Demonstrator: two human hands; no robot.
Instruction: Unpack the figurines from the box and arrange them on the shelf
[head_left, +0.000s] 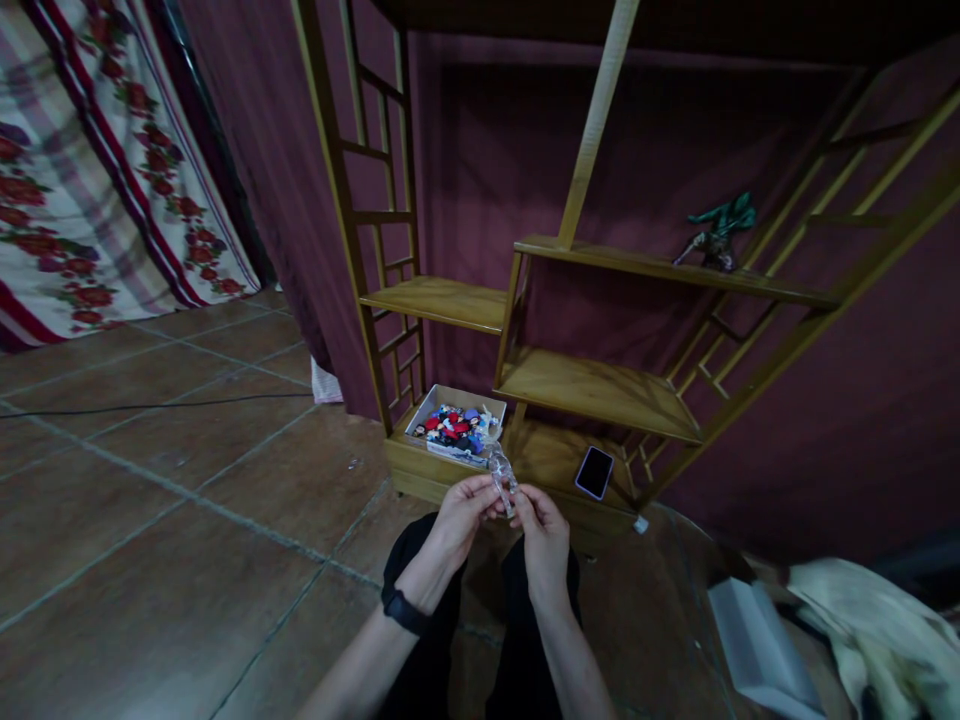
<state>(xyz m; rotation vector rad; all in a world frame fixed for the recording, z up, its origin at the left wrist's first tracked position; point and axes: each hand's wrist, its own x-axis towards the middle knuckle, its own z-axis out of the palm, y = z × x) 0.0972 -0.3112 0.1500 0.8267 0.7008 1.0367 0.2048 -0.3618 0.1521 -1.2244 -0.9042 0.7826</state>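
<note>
Between my two hands is a clear, crinkled plastic bag (501, 468), pinched in front of the shelf's lowest board. My left hand (463, 508), with a dark band on its wrist, grips the bag's left side with thumb and fingers. On the other side my right hand (541, 515) closes thumb and fingertips on its edge. Whether anything is inside the plastic is too small to tell. Just beyond the hands, an open white box (429, 408) holds several small colourful figures (456, 428), mostly red, blue, black and white.
A wooden shelf unit (600, 385) stands ahead, its uprights close on both sides. A phone (595, 472) lies on its bottom board. Higher up sits a green figurine (721, 230). A grey box (761, 645) and pale cloth (877, 620) are at the right. A cable (187, 405) crosses the tiled floor.
</note>
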